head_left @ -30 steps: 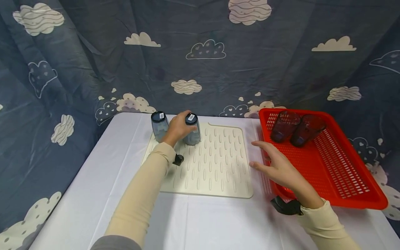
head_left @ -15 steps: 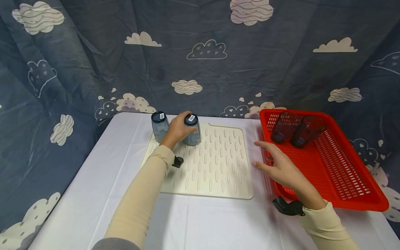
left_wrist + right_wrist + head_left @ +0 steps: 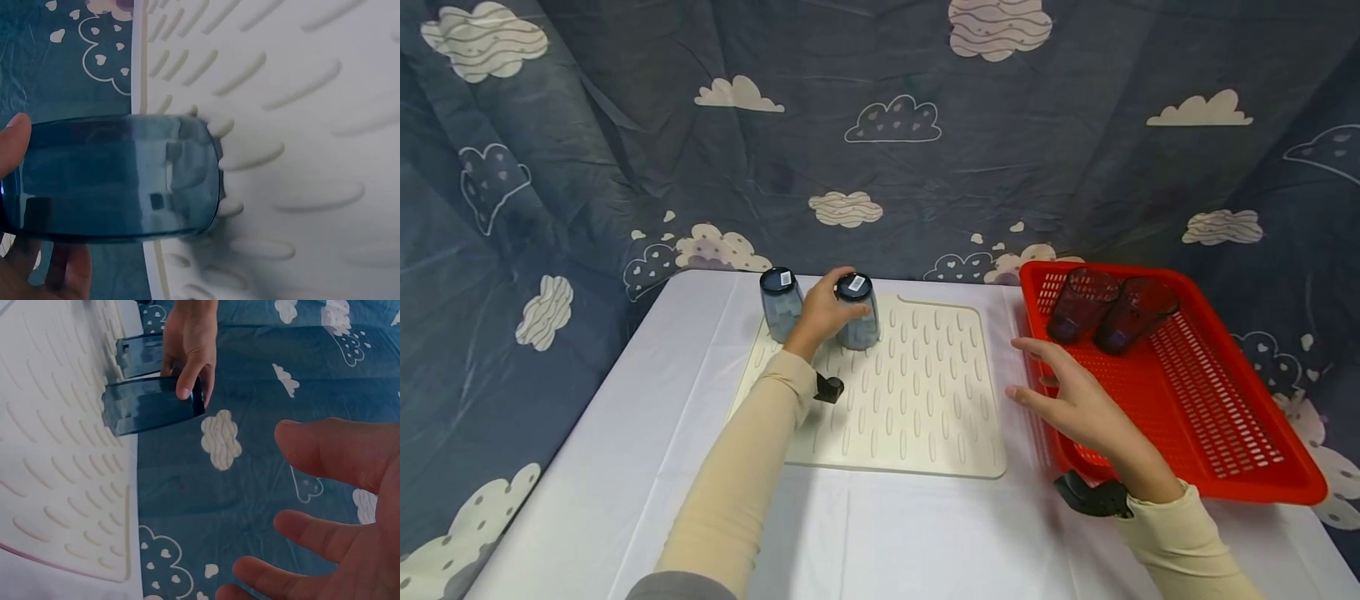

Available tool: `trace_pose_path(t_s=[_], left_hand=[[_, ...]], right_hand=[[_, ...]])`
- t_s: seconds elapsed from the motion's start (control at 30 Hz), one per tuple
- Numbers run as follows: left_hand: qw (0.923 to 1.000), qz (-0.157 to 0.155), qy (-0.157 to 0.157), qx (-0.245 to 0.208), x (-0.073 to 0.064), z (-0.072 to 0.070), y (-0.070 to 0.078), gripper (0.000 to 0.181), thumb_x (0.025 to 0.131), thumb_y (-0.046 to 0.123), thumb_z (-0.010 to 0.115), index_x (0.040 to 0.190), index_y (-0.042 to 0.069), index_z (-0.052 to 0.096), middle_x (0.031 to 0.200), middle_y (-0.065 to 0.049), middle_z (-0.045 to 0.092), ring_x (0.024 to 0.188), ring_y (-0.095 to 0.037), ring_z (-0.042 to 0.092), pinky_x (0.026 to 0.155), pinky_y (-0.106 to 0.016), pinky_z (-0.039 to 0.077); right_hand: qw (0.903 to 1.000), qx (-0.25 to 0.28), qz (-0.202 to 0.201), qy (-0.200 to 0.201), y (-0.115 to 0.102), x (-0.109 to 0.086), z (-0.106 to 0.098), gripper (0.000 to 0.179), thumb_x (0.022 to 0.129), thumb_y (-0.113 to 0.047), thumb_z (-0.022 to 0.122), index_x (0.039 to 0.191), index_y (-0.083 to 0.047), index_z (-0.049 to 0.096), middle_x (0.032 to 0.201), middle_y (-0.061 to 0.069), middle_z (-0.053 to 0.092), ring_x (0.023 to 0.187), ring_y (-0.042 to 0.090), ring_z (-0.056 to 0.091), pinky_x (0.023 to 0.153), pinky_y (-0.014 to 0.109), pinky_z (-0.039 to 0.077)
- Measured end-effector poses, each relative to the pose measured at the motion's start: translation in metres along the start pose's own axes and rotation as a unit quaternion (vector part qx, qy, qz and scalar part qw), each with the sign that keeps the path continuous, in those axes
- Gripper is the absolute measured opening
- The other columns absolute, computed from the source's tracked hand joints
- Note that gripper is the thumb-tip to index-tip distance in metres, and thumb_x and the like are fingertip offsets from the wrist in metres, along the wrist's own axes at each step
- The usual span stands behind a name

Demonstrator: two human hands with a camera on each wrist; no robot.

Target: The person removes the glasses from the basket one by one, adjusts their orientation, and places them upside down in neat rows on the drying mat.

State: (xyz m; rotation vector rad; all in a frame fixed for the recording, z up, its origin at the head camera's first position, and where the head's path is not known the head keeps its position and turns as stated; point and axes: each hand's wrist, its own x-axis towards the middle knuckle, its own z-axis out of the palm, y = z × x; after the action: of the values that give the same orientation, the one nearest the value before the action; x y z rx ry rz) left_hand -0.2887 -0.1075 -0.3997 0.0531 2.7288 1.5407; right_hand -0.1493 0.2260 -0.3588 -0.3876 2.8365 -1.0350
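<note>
My left hand (image 3: 823, 315) grips a blue-tinted drinking glass (image 3: 859, 325) near its base, thumb on one side and fingers on the other. The glass is upside down, its rim right at the ridged cream drying mat (image 3: 925, 392). In the left wrist view the clear blue glass (image 3: 112, 178) lies between my thumb and fingers. Just left of that hand, a second blue glass (image 3: 781, 304) stands upside down at the mat's back left corner. My right hand (image 3: 1078, 404) hovers between the mat and the red basket, fingers spread and holding nothing.
A red plastic basket (image 3: 1225, 342) with slotted walls stands on the right of the white-clothed table (image 3: 625, 450). Two glasses, a left one (image 3: 1078, 307) and a right one (image 3: 1135, 315), lean at its back left. Behind the table hangs a dark cloud-print curtain (image 3: 820, 67).
My right hand has drifted slightly to the right. The left hand stays on the same glass, and the glasses look unmoved.
</note>
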Motion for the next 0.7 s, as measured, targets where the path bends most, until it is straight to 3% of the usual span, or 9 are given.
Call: trace_pose_path(t_s=[0.17,0.43,0.57,0.7], left_hand=[[0.9998,0.002,0.009,-0.015,0.0,0.001,0.001,0.075,0.082,0.016,0.08,0.148,0.021,0.044,0.148,-0.012,0.05,0.132,-0.034,0.05,0.105,-0.05,0.046],[0.9995,0.014,0.002,0.029,-0.007,-0.002,0.006,0.087,0.085,0.022,0.077,0.156,0.016,0.029,0.157,-0.012,0.04,0.145,-0.036,0.037,0.115,-0.052,0.037],[0.9968,0.049,0.009,0.062,-0.016,-0.006,0.008,0.09,0.086,0.025,0.076,0.158,0.012,0.024,0.159,-0.014,0.036,0.147,-0.036,0.034,0.118,-0.054,0.034],[0.9937,0.092,0.022,0.059,-0.036,-0.01,0.012,0.084,0.089,0.023,0.074,0.156,0.01,0.026,0.157,-0.015,0.039,0.143,-0.037,0.04,0.114,-0.055,0.037]], right_hand=[[0.9999,0.002,0.012,0.0,-0.001,0.0,-0.004,0.075,0.091,-0.032,0.071,0.152,-0.009,0.034,0.153,0.021,0.037,0.137,0.044,0.037,0.105,0.068,0.04],[0.9999,0.007,0.01,0.006,0.0,0.001,-0.011,0.075,0.092,-0.035,0.07,0.152,-0.01,0.033,0.153,0.022,0.037,0.136,0.045,0.038,0.104,0.068,0.041],[0.9999,0.002,0.01,0.012,0.002,-0.002,-0.018,0.073,0.093,-0.035,0.069,0.152,-0.011,0.034,0.153,0.022,0.036,0.136,0.045,0.037,0.102,0.07,0.04],[0.9998,-0.012,-0.007,0.016,0.006,-0.004,-0.022,0.07,0.093,-0.029,0.069,0.151,-0.009,0.036,0.152,0.022,0.038,0.135,0.044,0.037,0.102,0.072,0.039]])
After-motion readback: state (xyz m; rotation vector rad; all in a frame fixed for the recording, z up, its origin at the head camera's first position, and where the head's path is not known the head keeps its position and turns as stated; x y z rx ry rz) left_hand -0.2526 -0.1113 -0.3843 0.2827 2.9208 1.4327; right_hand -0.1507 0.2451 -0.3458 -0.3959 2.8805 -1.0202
